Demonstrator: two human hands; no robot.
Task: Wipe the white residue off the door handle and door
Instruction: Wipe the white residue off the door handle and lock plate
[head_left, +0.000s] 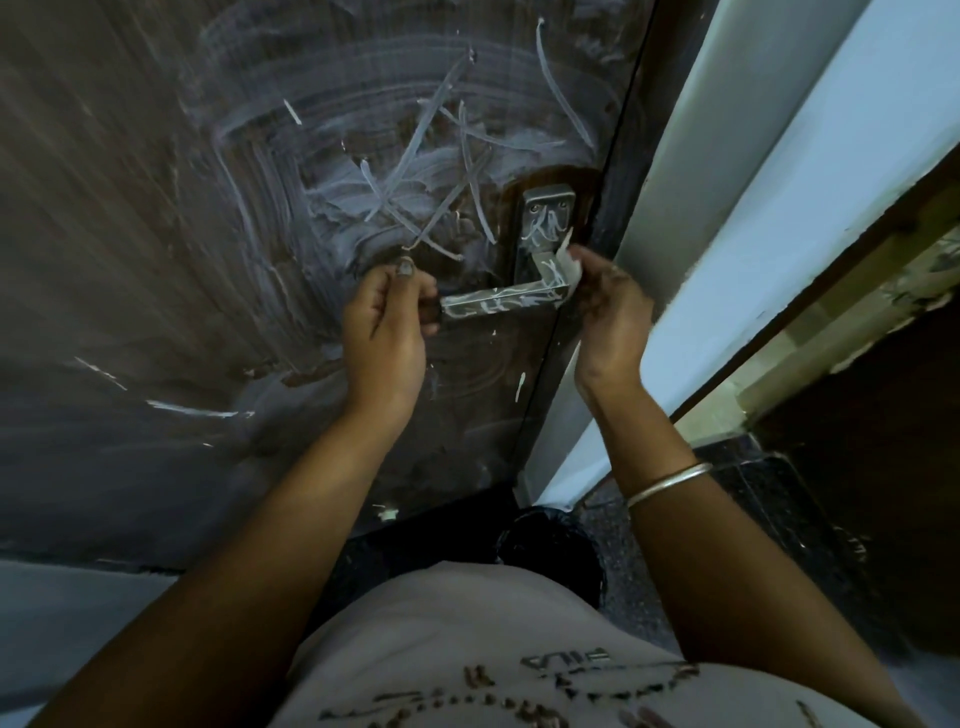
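A dark wooden door (156, 218) fills the left and middle of the head view, smeared and streaked with white residue (410, 171). Its metal lever handle (498, 304) and backplate (545, 228) carry white scribbles too. My left hand (387, 322) is closed around the free end of the lever. My right hand (608, 306) pinches a small white tissue (569, 265) and presses it against the bend of the handle, where lever meets backplate.
A white door frame (727, 223) runs diagonally just right of the door's edge. Beyond it lies a dark doorway with a chipped wall edge (857, 291). A dark speckled floor (753, 499) and a black round object (550, 551) sit below, near my body.
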